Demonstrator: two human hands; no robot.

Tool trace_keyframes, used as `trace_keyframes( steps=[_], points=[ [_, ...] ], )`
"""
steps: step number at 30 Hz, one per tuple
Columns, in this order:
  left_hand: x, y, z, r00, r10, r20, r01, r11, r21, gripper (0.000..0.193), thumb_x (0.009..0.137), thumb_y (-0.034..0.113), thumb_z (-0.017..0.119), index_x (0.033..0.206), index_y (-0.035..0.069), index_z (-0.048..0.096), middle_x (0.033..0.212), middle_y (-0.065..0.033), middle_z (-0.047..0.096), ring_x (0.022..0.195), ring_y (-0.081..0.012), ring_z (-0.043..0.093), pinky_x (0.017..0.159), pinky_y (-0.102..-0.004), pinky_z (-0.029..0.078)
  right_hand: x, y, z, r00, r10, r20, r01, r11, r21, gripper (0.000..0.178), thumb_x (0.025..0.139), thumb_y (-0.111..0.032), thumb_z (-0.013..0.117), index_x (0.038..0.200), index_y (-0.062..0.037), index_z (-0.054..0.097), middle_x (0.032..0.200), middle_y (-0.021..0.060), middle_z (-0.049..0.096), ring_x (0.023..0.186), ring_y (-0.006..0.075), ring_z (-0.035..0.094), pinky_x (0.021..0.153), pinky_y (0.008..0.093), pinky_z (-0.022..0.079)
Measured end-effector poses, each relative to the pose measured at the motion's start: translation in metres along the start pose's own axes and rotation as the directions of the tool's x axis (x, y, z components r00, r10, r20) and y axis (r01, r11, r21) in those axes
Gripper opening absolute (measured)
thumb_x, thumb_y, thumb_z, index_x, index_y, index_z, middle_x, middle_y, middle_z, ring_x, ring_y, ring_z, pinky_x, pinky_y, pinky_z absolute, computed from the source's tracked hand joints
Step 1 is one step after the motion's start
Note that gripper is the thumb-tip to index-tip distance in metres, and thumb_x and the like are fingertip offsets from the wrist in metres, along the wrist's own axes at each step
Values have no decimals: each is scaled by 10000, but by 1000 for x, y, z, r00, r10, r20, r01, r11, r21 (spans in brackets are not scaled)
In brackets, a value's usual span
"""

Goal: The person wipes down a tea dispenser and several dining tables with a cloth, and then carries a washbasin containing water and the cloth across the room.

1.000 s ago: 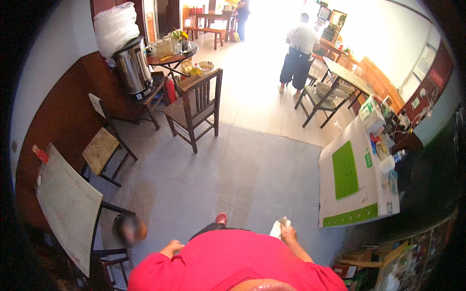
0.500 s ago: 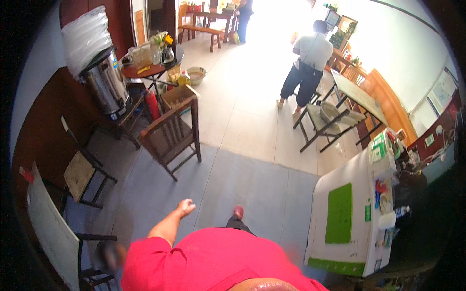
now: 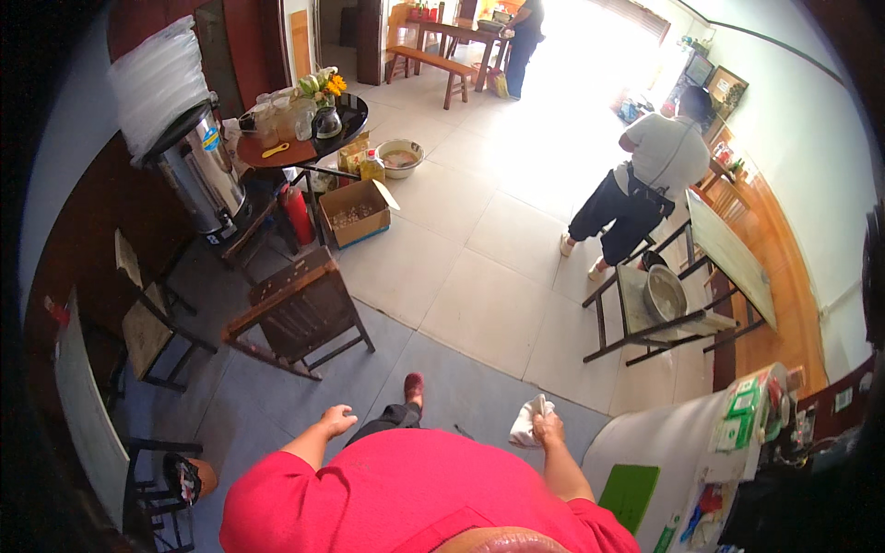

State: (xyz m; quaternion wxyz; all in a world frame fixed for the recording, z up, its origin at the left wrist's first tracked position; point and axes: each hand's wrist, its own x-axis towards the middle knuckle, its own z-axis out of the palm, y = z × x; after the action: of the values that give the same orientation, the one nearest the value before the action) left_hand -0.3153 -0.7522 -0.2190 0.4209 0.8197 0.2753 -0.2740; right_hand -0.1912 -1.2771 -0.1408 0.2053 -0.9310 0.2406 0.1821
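Note:
My right hand, to the right of my body, is closed on a crumpled white cloth, which hangs from its fingers. My left hand is in the air on the other side, fingers loosely apart and holding nothing. Nearest to it is the back of a dark wooden chair. Below, one of my shoes, a dark red one, shows on the grey-blue floor.
A white counter with a green mat stands close on the right. Farther off are a chair bearing a metal basin, and a walking person. To the left are a cardboard box, a round table and a steel urn.
My view has moved forward. The dark chair and counter are nearer, and my right hand with the cloth has come into sight. The person in white shows farther right.

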Motion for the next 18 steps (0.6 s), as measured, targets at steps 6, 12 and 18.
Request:
trace_keyframes(
  steps=[6, 12, 18],
  points=[
    [98, 2, -2, 979, -179, 94, 158, 967, 202, 599, 720, 404, 676, 1229, 103, 580, 1231, -158, 583, 1160, -292, 543, 973, -374, 429, 78, -74, -9, 987, 127, 100, -114, 985, -132, 470, 794, -370, 497, 1070, -18, 642, 1133, 239, 601, 1081, 382, 573, 912, 447, 462],
    [248, -42, 51, 963, -136, 234, 19, 896, 443, 551, 743, 458, 639, 1187, 131, 618, 1235, -120, 586, 1150, -307, 548, 975, -387, 426, 159, -74, -24, 891, 389, 236, -339, 914, -224, 451, 799, -341, 494, 1072, -15, 643, 1158, 228, 593, 1100, 366, 566, 923, 439, 460],
    [275, 76, 33, 903, -287, 319, 176, 926, 333, 548, 753, 462, 627, 1182, 120, 613, 1220, -127, 591, 1136, -313, 554, 961, -395, 432, 257, -152, -69, 923, 340, 179, -309, 934, -178, 452, 798, -338, 495, 1078, -13, 639, 1160, 227, 593, 1104, 366, 564, 925, 438, 459]
  ],
)
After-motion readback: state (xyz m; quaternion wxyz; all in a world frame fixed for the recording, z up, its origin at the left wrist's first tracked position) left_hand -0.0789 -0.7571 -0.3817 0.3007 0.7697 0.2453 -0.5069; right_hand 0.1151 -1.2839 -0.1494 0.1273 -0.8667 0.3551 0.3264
